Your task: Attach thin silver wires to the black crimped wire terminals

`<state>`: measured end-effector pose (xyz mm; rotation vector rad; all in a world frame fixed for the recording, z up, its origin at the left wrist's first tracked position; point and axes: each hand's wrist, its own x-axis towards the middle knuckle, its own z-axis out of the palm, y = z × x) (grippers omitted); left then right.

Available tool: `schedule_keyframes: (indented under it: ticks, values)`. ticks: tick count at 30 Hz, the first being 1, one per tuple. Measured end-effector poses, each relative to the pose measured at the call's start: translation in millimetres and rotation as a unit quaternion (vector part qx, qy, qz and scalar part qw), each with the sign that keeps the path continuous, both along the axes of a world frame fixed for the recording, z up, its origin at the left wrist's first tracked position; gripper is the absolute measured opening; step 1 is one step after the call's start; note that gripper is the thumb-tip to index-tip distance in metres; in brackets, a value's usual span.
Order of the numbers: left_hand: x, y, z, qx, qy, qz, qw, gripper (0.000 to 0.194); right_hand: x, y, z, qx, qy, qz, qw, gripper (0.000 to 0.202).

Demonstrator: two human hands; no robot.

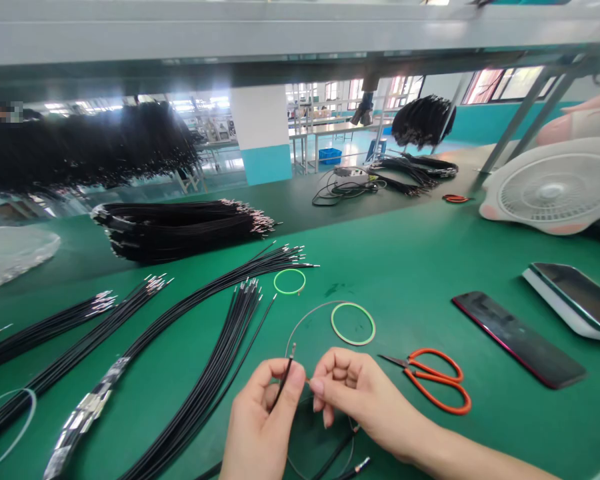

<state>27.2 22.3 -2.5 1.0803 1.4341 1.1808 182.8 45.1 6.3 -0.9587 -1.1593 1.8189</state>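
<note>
Black cable (284, 381) gripped, tilted, in left hand (263, 417) over near table (410, 267); right hand (350, 390) pinched closed alongside, contents unclear. Cable-end handling apparently underway; steady hold seemingly called for.

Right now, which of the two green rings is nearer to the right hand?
The larger-looking green ring, just beyond the right hand; the other ring lies farther off, by the black cable ends.

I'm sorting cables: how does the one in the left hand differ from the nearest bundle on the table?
The cable in the left hand is single; the bundle has many strands. The cable is held between fingers, while the bundle lies on the green table. Both are black with silvery tips.
</note>
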Motion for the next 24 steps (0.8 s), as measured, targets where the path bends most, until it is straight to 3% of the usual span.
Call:
schedule_keyframes:
  ticks: [6, 12, 17, 24]
  values:
    - [-1.7, 1.2, 0.6, -0.005, 0.007, -0.045, 0.999, 0.030, 0.8, 0.6, -4.2, 0.006, 0.004, 0.003, 1.000, 0.033]
    - [-5.6, 0.8, -1.5, 0.002, -0.008, -0.043, 0.999, 0.027, 1.4, 0.7, -4.6, 0.016, 0.005, 0.015, 1.000, 0.035]
    - [-1.2, -0.6, -0.5, -0.011, -0.023, -0.059, 0.998, 0.029, 1.5, -0.8, -2.6, 0.090, -0.078, 0.004, 0.993, 0.026]
    - [12.3, -4.6, 2.9, 0.052, 0.089, 0.041, 0.994, 0.033, 8.1, 1.4, 1.1, 0.197, -0.151, -0.094, 0.964, 0.021]
